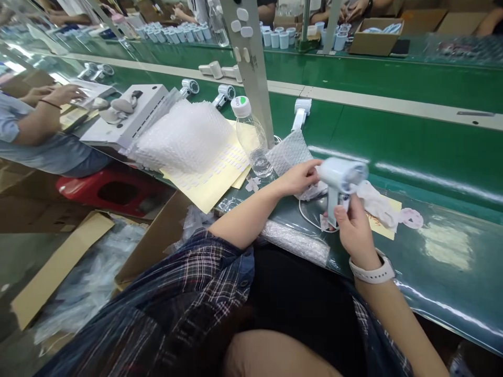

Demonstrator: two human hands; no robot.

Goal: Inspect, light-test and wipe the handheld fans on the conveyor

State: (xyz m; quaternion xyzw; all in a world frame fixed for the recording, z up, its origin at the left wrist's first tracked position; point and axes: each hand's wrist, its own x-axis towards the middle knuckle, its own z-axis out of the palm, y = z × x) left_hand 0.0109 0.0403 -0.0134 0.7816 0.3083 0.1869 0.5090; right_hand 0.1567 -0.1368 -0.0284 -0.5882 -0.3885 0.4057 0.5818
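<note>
my right hand (356, 225) is closed around the handle of a pale blue handheld device (337, 174), raised over the bench (463, 277); my left hand (301, 178) has its fingers curled at the back of the device's head, and i cannot tell whether they pinch it. to handle it well, i'd say a snug, light grip low on the handle, with fingertips off the round front, which is blurred here. a white cable (307, 221) loops just below and could snag. a bubble wrap sheet (290, 152) and a water bottle (251, 139) crowd my left side, a metal post (255, 78) rises beyond them, and a crumpled white cloth (377, 204) lies to the right on yellow paper (387, 231).
</note>
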